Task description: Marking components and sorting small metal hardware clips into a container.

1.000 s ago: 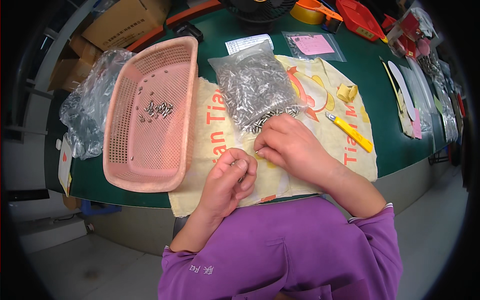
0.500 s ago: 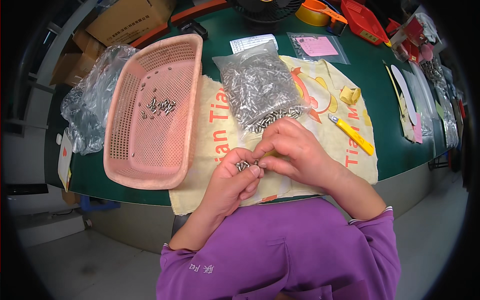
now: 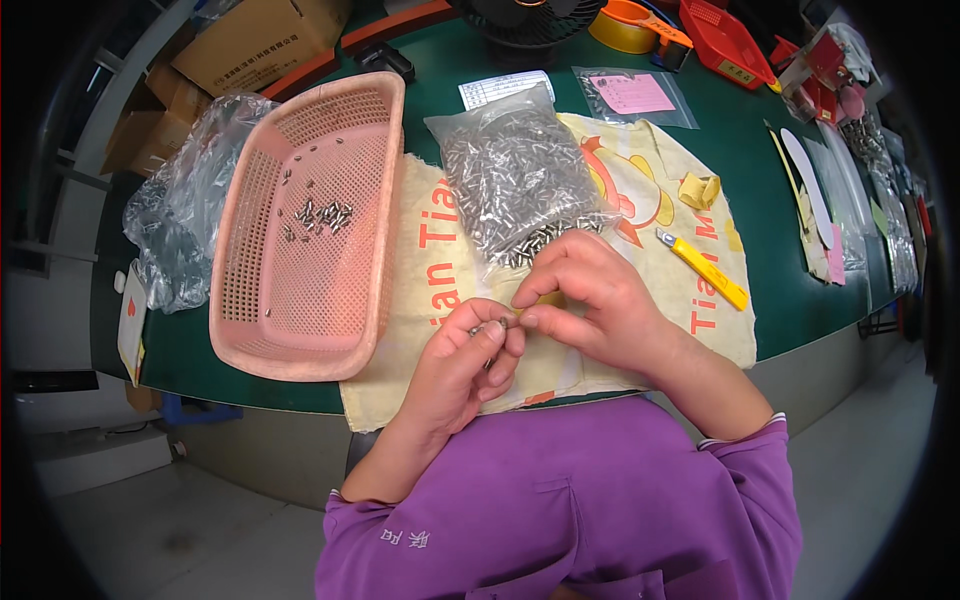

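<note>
My left hand (image 3: 465,350) is curled closed around a few small shiny metal pieces, mostly hidden by the fingers. Its thumb and forefinger meet the fingertips of my right hand (image 3: 590,300), which is closed in a pinch over something tiny that I cannot make out. Just beyond the hands lies a clear plastic bag (image 3: 515,170) full of small metal cylinders, with several showing at its near end. To the left stands a pink plastic basket (image 3: 365,330) with a small heap of metal pieces (image 3: 320,215) and a few scattered ones inside.
A yellow printed cloth (image 3: 420,370) covers the table under the bag. A yellow utility knife (image 3: 708,275) lies on it at right. Crumpled plastic (image 3: 180,230) sits left of the basket. A black fan (image 3: 530,25), a labelled bag (image 3: 670,110) and a red tray (image 3: 725,45) are farther back.
My left thumb and fingers have closed further over the metal pieces, hiding most of them. The right hand stays pinched at the left fingertips, barely moved.
</note>
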Available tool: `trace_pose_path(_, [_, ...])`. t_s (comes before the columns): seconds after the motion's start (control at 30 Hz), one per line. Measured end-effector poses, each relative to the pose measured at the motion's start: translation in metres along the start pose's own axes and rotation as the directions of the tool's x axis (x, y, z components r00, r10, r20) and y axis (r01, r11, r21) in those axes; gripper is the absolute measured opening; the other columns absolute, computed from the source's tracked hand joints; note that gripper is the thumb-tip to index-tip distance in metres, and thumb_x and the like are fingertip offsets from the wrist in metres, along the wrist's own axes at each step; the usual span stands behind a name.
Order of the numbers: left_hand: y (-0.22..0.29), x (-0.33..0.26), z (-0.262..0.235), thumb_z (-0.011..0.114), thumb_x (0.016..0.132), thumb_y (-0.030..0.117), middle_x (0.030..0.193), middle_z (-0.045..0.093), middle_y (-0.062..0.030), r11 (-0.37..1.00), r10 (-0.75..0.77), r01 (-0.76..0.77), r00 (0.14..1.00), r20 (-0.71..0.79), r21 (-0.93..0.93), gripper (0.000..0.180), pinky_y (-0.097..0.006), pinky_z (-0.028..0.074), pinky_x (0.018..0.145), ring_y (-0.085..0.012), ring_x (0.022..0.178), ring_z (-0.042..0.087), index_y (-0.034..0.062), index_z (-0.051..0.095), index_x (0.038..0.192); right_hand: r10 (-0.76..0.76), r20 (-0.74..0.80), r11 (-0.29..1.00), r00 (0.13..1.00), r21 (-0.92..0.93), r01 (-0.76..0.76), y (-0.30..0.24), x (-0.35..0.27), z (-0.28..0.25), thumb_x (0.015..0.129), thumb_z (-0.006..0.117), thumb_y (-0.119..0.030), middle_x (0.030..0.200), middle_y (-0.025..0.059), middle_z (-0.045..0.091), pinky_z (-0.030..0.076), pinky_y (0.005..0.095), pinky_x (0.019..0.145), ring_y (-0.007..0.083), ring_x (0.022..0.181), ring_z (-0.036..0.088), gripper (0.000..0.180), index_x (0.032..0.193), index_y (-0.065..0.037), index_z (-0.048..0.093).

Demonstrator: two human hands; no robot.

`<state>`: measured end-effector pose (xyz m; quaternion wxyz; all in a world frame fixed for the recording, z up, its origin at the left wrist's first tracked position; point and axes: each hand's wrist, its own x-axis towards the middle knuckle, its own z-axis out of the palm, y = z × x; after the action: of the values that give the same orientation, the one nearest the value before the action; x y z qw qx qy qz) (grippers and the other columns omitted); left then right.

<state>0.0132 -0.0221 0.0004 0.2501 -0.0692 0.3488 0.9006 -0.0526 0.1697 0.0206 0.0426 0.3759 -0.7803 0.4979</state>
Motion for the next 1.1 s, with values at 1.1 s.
trace_pose_path(1.1, [0.072,-0.047,0.04,0.047,0.098,0.006,0.094,0.055,-0.0015,0.48,0.712,-0.42,0.699,-0.062,0.771,0.012,-0.017,0.033,0.057,-0.0013,0.064,0.039,0.0033,0.053,0.107,0.151,-0.072,0.898,0.986,-0.407,-0.168,0.006,-0.005,-0.023,0.08,0.065,-0.005,0.092,0.0084,0.062,0.05,0.0371,0.076,0.0283,0.089,0.061,0.014,0.094,-0.005,0.065])
